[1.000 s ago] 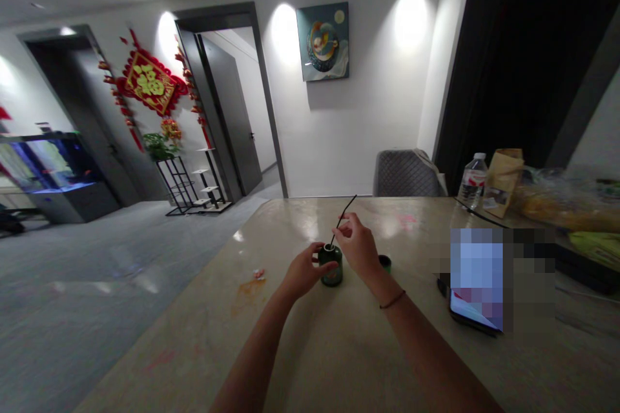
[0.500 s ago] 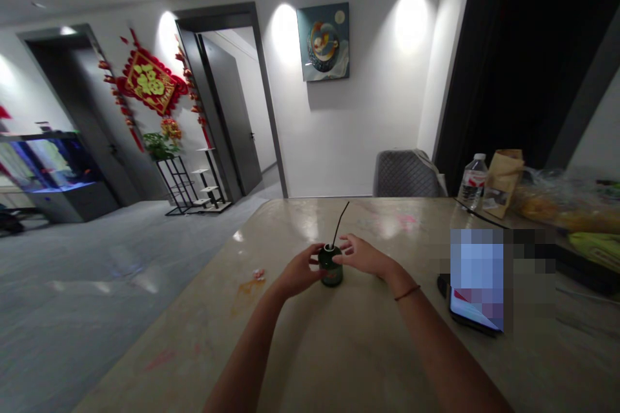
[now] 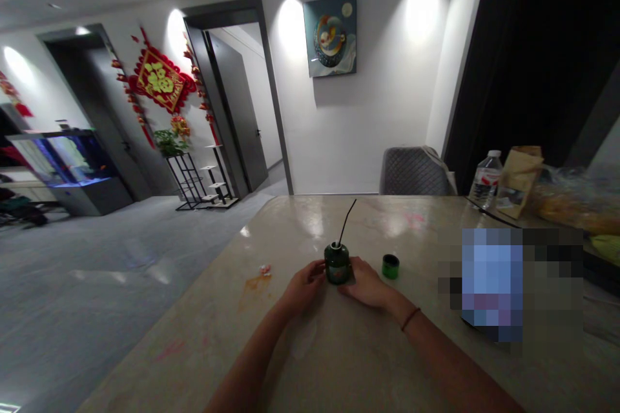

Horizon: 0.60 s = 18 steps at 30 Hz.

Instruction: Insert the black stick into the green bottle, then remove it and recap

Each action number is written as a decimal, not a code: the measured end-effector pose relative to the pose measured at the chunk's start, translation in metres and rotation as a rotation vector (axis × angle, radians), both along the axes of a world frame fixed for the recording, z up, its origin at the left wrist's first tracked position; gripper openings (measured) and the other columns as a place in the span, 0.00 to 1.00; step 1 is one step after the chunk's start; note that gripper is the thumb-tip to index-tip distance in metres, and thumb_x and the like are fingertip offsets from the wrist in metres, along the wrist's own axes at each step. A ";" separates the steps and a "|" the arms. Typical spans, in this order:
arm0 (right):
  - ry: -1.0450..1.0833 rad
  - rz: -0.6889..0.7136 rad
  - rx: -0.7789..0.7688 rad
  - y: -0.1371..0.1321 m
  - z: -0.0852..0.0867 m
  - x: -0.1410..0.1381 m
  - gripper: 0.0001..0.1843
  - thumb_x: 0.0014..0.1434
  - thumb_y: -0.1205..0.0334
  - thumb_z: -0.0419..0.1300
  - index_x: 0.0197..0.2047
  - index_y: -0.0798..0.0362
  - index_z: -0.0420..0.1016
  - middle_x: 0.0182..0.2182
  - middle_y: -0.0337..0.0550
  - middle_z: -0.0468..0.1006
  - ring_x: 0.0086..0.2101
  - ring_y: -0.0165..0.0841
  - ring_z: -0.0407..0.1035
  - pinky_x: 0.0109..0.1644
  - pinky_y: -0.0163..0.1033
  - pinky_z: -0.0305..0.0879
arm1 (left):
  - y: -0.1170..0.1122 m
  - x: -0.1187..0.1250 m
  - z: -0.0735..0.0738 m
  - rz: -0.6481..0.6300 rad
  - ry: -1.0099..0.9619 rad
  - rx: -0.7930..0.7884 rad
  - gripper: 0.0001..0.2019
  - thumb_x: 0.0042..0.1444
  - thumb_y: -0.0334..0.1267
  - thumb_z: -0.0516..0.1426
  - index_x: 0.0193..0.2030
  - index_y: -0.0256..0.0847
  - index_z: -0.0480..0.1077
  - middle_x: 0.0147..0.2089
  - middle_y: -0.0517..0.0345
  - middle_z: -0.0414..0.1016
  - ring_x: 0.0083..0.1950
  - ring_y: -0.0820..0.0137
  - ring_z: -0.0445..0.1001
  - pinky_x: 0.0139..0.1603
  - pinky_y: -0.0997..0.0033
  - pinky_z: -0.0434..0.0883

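A small dark green glass bottle stands upright on the table in the middle of the head view. From its narrow neck a thin black stick leans up to the right. My left hand has its curled fingers against the bottle's left side. On the other side my right hand grips it, thumb low at the front and fingers reaching behind. Part of the fingers of both hands is hidden. To the right of my right hand sits a green cap, its hollow side facing up.
The pale table has stains and a small crumpled scrap on the left. A phone, partly pixelated, stands on the right. Behind it are a water bottle, a paper bag and plastic bags. A grey chair stands beyond.
My right hand has moved from the bottle's neck down to its right side. My left hand has dropped lower. The green cap now shows on the table. The view has shifted slightly left.
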State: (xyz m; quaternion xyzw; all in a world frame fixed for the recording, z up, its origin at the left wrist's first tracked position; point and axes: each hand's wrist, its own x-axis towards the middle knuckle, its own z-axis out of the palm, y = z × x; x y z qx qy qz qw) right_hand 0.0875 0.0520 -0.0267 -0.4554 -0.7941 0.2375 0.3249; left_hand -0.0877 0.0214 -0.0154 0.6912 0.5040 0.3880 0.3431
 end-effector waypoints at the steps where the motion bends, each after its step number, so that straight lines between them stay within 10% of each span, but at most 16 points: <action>1: -0.015 -0.012 0.010 -0.002 -0.004 0.001 0.27 0.40 0.62 0.63 0.46 0.55 0.68 0.43 0.49 0.73 0.44 0.42 0.67 0.47 0.42 0.61 | -0.003 -0.001 -0.004 0.000 0.046 0.014 0.18 0.54 0.36 0.49 0.52 0.38 0.62 0.54 0.49 0.69 0.52 0.68 0.69 0.55 0.63 0.64; 9: -0.039 -0.173 0.082 -0.005 -0.019 -0.010 0.24 0.46 0.61 0.60 0.48 0.58 0.64 0.42 0.52 0.71 0.45 0.42 0.64 0.49 0.43 0.58 | -0.015 0.007 -0.014 0.252 0.750 0.130 0.26 0.56 0.41 0.47 0.61 0.38 0.51 0.62 0.46 0.56 0.63 0.62 0.54 0.62 0.55 0.49; 18: -0.086 -0.251 0.114 0.025 -0.022 -0.021 0.21 0.47 0.59 0.60 0.44 0.60 0.67 0.41 0.53 0.71 0.44 0.41 0.65 0.47 0.41 0.59 | -0.016 0.010 -0.009 0.241 0.854 0.064 0.24 0.57 0.44 0.44 0.60 0.40 0.56 0.64 0.50 0.52 0.65 0.63 0.49 0.63 0.55 0.46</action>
